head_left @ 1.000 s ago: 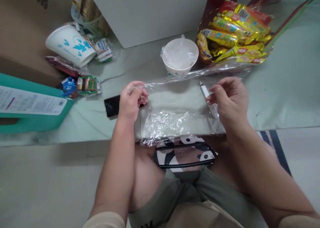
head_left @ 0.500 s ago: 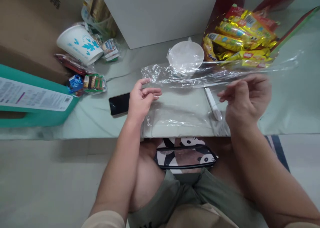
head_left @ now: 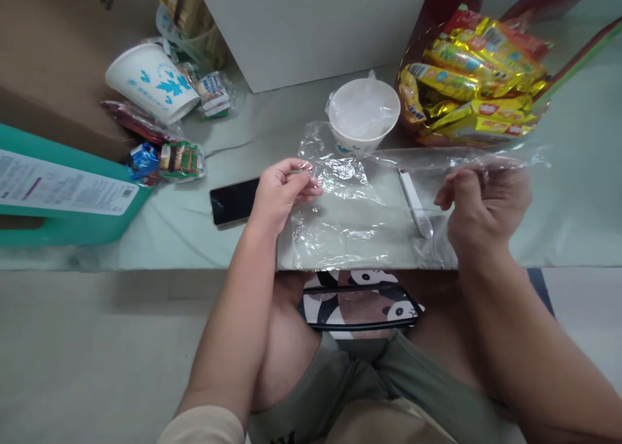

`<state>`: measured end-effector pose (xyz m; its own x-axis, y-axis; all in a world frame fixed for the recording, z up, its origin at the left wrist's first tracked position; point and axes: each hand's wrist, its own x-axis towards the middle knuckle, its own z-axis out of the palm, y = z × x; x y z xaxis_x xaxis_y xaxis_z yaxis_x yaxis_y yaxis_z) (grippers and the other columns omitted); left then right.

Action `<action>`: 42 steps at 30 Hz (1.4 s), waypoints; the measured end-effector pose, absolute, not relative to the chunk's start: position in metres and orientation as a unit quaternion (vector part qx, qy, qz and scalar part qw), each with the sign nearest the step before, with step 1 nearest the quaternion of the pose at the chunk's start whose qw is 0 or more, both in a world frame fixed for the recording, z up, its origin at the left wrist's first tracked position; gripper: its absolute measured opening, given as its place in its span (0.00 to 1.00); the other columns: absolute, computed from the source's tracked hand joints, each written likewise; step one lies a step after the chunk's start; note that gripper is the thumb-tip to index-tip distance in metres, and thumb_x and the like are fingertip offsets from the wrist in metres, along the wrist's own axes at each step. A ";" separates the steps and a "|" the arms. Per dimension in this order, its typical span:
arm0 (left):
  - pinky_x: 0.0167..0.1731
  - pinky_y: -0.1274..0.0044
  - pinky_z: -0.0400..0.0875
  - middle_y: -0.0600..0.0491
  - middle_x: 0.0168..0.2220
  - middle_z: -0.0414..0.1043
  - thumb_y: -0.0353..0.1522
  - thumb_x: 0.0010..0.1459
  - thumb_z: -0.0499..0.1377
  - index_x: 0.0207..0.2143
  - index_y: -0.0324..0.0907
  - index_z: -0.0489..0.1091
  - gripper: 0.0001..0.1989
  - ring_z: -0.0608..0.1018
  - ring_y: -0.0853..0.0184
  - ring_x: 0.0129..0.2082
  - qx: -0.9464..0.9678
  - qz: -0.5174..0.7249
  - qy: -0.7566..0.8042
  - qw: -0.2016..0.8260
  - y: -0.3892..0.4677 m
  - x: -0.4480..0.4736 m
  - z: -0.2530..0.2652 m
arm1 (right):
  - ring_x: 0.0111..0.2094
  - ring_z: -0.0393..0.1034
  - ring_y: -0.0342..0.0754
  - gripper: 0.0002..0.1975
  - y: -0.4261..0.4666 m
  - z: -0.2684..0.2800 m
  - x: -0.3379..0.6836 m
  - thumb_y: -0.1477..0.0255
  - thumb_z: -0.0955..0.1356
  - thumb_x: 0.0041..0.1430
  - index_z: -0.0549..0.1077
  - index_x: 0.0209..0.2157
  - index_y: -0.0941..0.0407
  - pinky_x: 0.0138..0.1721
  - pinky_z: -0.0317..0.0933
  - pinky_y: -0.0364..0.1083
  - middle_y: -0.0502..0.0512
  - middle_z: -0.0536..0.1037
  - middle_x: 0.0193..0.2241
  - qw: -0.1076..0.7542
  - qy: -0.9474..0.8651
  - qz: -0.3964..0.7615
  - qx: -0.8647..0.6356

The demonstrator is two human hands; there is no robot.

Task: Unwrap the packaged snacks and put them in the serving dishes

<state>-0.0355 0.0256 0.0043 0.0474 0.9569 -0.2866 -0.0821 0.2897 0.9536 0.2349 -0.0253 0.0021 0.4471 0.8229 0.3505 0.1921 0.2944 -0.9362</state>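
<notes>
A sheet of clear plastic film (head_left: 340, 220) stretches between my two hands above the near part of the table. My left hand (head_left: 286, 188) pinches its left side between thumb and fingers. At the right, my right hand (head_left: 486, 194) is closed on the other side of the film. Beyond the film stands a white paper cup (head_left: 364, 116), its mouth turned up, with crumpled clear plastic in it. Under the film's right part lies a slim white utility knife or similar handle (head_left: 415, 204). A black phone (head_left: 233, 203) lies beside my left hand, partly hidden by it.
A basket of yellow snack packets (head_left: 466, 87) stands at the back right. At the left are a tipped paper cup (head_left: 153, 84), wrapped snacks (head_left: 182, 161) and a green box (head_left: 72, 185). A white box (head_left: 311, 26) stands behind. The table's front edge (head_left: 194, 269) is near my lap.
The film's raised edge has dropped and shifted toward me, uncovering more of the upright cup. Both hands have moved slightly to the right while keeping hold.
</notes>
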 end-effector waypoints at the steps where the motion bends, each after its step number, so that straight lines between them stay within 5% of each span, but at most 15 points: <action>1: 0.19 0.84 0.72 0.56 0.25 0.77 0.32 0.52 0.68 0.35 0.43 0.72 0.09 0.83 0.69 0.24 0.405 0.442 0.536 0.594 0.026 -0.035 0.005 | 0.17 0.65 0.38 0.07 -0.025 0.001 0.235 0.69 0.72 0.57 0.70 0.30 0.54 0.16 0.55 0.40 0.47 0.75 0.24 0.656 -0.453 0.254 -0.548; 6: 0.16 0.85 0.69 0.58 0.22 0.76 0.37 0.56 0.68 0.37 0.44 0.72 0.10 0.82 0.70 0.22 0.378 0.492 0.519 0.588 0.025 -0.043 0.010 | 0.20 0.75 0.44 0.14 -0.026 -0.005 0.236 0.65 0.72 0.57 0.70 0.44 0.51 0.17 0.63 0.40 0.45 0.79 0.25 0.592 -0.398 0.398 -0.576; 10: 0.19 0.85 0.72 0.58 0.24 0.79 0.42 0.55 0.69 0.40 0.46 0.72 0.15 0.82 0.71 0.23 0.351 0.530 0.504 0.585 0.020 -0.061 0.013 | 0.21 0.77 0.44 0.22 -0.033 0.000 0.236 0.67 0.77 0.49 0.71 0.46 0.52 0.22 0.70 0.41 0.44 0.81 0.24 0.540 -0.411 0.440 -0.589; 17: 0.19 0.79 0.74 0.59 0.22 0.79 0.41 0.45 0.75 0.49 0.44 0.69 0.31 0.83 0.65 0.21 0.405 0.488 0.537 0.557 -0.011 -0.069 0.017 | 0.20 0.77 0.47 0.23 -0.031 -0.002 0.241 0.64 0.74 0.53 0.69 0.50 0.51 0.16 0.64 0.41 0.45 0.80 0.23 0.563 -0.343 0.496 -0.565; 22: 0.19 0.79 0.75 0.65 0.22 0.79 0.39 0.51 0.74 0.53 0.54 0.63 0.31 0.81 0.68 0.19 0.415 0.587 0.506 0.476 -0.025 -0.064 0.025 | 0.19 0.76 0.49 0.24 -0.034 0.000 0.243 0.62 0.73 0.55 0.68 0.53 0.48 0.16 0.62 0.42 0.47 0.80 0.21 0.558 -0.326 0.509 -0.569; 26: 0.19 0.81 0.74 0.66 0.22 0.79 0.38 0.53 0.74 0.48 0.55 0.64 0.26 0.81 0.70 0.19 0.436 0.622 0.477 0.442 -0.028 -0.063 0.031 | 0.28 0.81 0.50 0.32 -0.053 0.013 0.240 0.68 0.77 0.51 0.70 0.58 0.40 0.28 0.73 0.47 0.45 0.83 0.27 0.568 -0.438 0.479 -0.505; 30: 0.14 0.81 0.71 0.63 0.17 0.75 0.45 0.50 0.74 0.34 0.48 0.68 0.20 0.78 0.70 0.15 0.459 0.617 0.460 0.444 -0.030 -0.073 0.032 | 0.27 0.79 0.43 0.11 -0.067 0.019 0.237 0.76 0.74 0.58 0.83 0.37 0.45 0.32 0.74 0.44 0.47 0.83 0.29 0.569 -0.541 0.406 -0.468; 32: 0.16 0.80 0.74 0.59 0.19 0.77 0.47 0.48 0.75 0.34 0.47 0.72 0.20 0.79 0.68 0.16 0.502 0.580 0.432 0.474 -0.033 -0.081 0.031 | 0.27 0.78 0.42 0.10 -0.066 0.018 0.237 0.77 0.73 0.59 0.84 0.32 0.46 0.31 0.73 0.43 0.47 0.82 0.29 0.597 -0.523 0.379 -0.476; 37: 0.26 0.79 0.79 0.54 0.26 0.81 0.31 0.45 0.75 0.37 0.45 0.80 0.14 0.82 0.68 0.25 0.594 0.451 0.496 0.444 -0.039 -0.089 0.026 | 0.28 0.78 0.43 0.08 -0.063 0.019 0.243 0.73 0.76 0.54 0.85 0.36 0.47 0.32 0.73 0.43 0.49 0.82 0.29 0.606 -0.487 0.426 -0.462; 42: 0.28 0.78 0.78 0.55 0.26 0.78 0.29 0.45 0.73 0.35 0.44 0.81 0.12 0.80 0.71 0.25 0.575 0.521 0.523 0.353 -0.036 -0.084 0.023 | 0.34 0.77 0.46 0.17 -0.067 0.019 0.258 0.72 0.77 0.51 0.84 0.44 0.44 0.34 0.69 0.45 0.51 0.81 0.33 0.547 -0.552 0.405 -0.481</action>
<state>-0.0840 -0.0364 0.0228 -0.0902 0.9687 0.2311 0.2333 -0.2050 0.9505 0.2577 -0.0668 0.0192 0.0613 0.9749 0.2140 0.0879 0.2083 -0.9741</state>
